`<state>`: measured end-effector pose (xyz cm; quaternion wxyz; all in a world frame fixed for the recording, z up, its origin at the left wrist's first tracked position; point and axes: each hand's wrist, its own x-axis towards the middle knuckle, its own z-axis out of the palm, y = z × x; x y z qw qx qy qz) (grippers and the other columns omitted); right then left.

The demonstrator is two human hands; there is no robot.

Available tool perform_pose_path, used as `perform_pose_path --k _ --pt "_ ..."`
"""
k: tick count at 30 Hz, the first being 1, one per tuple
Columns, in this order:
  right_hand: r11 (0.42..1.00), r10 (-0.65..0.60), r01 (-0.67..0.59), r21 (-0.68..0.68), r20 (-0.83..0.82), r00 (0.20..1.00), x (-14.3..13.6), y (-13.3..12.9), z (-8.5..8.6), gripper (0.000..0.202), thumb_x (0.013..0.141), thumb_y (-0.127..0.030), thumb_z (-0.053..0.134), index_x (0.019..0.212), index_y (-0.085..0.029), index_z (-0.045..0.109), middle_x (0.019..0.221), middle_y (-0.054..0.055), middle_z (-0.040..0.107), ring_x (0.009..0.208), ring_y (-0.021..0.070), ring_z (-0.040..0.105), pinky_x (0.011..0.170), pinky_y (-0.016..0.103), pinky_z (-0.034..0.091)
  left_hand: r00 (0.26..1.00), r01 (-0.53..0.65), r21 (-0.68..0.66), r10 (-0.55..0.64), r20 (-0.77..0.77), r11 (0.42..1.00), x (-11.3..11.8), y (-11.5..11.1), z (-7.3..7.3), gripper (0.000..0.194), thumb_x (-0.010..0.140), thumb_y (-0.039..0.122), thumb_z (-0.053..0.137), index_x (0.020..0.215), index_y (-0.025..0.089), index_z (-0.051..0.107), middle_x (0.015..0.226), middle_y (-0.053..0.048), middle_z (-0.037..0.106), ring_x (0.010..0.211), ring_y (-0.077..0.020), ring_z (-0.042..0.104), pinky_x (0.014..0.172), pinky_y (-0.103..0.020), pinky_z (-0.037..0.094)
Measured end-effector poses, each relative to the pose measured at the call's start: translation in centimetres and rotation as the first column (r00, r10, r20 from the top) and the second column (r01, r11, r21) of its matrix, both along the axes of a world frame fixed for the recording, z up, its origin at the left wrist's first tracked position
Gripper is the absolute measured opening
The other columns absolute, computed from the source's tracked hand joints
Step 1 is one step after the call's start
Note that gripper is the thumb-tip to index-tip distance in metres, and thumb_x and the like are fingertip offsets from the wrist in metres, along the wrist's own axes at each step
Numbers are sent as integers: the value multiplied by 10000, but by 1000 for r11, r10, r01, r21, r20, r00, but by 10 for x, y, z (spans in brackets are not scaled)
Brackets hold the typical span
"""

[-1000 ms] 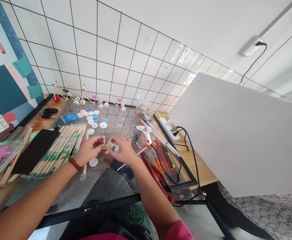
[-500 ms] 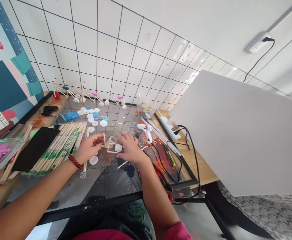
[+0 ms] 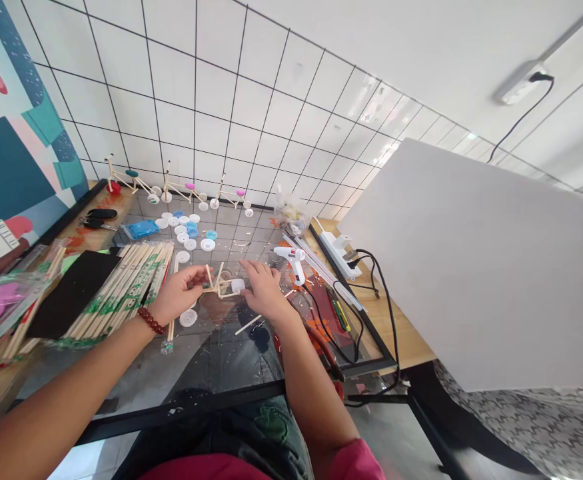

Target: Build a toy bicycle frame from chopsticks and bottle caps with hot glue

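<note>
Head view: a stick frame (image 3: 220, 285) is pinched by the left hand (image 3: 176, 297) above the glass tabletop (image 3: 206, 363).
The right hand (image 3: 266, 293) is spread beside the frame's white cap (image 3: 238, 285); contact cannot be told. Chopsticks (image 3: 121, 287) are packed in green-printed wrappers (image 3: 102, 308); pale scraps (image 3: 294, 215) are held in a clear bag (image 3: 285, 200).

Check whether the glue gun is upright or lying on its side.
Lying on its side: seen from above, the white glue gun shows its profile, nozzle pointing left, handle toward the person.
</note>
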<state>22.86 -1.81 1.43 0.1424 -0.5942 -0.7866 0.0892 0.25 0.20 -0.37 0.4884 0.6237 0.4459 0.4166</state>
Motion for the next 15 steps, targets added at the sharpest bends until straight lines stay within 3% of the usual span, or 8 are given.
perform_pose_path --k 8,15 --pt "1000 9 -9 17 -16 1000 -1 -3 3 745 745 -42 504 1462 -235 444 1479 125 504 1341 285 431 1093 520 269 1000 0 14 0 -20 1000 0 -1 2 394 668 385 710 1009 189 731 1077 -116 767 1064 -313 695 958 -465 537" --pt "989 84 -41 142 -313 946 -20 -1 5 546 845 -61 443 1357 -222 540 1363 84 624 1273 217 536 1109 433 301 1000 -17 31 17 -2 999 3 -1 -1 446 707 541 713 977 186 729 1020 -107 778 997 -297 710 928 -452 554"
